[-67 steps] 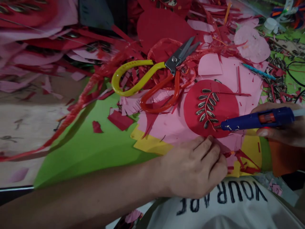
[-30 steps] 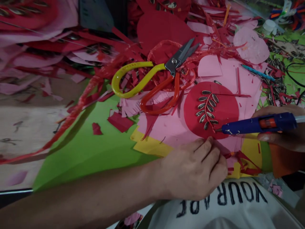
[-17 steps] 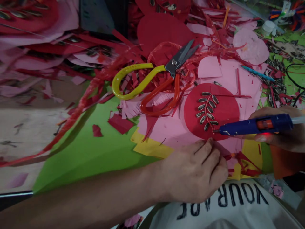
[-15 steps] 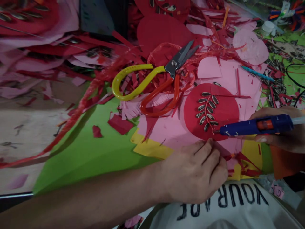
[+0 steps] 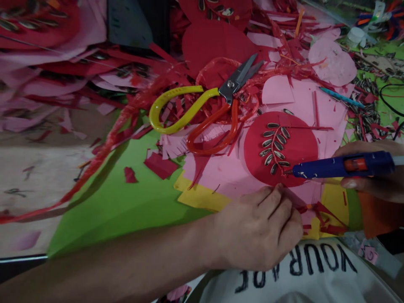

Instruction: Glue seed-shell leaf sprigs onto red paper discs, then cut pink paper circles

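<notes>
My right hand (image 5: pixel 375 185) grips a blue glue gun (image 5: pixel 328 167), its nozzle pointing left and touching or just above the lower part of a red paper circle (image 5: pixel 299 139). Sunflower seeds (image 5: pixel 278 145) sit on that circle in a leafy branch pattern along a thin red stem. At the circle's lower edge is my left hand (image 5: pixel 263 227), knuckles up and fingers curled together; the fingertips are partly hidden, so what they pinch does not show. Beneath the circle lies pink paper (image 5: pixel 217 176), with yellow paper (image 5: pixel 203 198) under it.
Scissors (image 5: pixel 231 84) with yellow and orange handles lie spread above the circle, on red and pink scraps. A teal pen (image 5: pixel 342 97) rests near loose seeds (image 5: pixel 364 113) at right. Red plastic ribbon (image 5: pixel 105 153) crosses the green sheet (image 5: pixel 104 210). A dark device (image 5: pixel 135 25) stands at the back.
The glue gun has shifted slightly to the right, and its tip sits a little farther right on the circle. My left hand stays in place; the whole view has drifted very slightly.
</notes>
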`<state>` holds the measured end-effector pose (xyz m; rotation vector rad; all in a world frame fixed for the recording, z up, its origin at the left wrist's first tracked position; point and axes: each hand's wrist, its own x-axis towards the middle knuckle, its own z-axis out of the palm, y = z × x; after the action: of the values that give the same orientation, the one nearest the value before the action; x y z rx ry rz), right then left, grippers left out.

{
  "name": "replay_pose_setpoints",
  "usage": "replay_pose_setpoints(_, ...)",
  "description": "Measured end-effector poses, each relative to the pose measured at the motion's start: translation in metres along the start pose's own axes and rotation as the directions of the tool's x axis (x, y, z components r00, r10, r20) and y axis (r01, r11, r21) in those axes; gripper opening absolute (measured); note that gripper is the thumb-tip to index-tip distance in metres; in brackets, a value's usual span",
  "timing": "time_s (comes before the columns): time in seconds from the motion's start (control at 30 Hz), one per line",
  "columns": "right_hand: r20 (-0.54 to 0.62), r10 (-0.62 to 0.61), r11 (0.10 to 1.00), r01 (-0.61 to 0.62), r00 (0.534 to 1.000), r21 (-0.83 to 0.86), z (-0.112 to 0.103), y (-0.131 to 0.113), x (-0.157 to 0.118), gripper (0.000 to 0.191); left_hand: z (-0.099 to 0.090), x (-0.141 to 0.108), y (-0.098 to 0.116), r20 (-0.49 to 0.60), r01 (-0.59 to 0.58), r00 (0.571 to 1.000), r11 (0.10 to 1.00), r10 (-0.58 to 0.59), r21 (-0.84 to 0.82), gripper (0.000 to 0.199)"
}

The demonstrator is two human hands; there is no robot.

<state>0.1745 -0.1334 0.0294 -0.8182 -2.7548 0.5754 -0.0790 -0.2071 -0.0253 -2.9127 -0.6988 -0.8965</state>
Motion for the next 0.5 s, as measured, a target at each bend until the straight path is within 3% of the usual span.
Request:
replay_pose_setpoints(0.27,-0.003,-0.040,0.997,0.040,0.999,-0.059,-0.0021,-0.0016,0.0010,0.019,-0.0044,0.0014,0.0014,0.041,0.012,0.999,1.000,-0.012,0.000,0.029)
replay_pose_setpoints(0.5,-0.021,0.043,0.997,-0.042,0.999,0.063,-0.0048,-0.0043,-0.0010,0.017,-0.0022,0.0010,0.0006,0.010,0.005,1.000,1.000,-0.005,0.009,0.027)
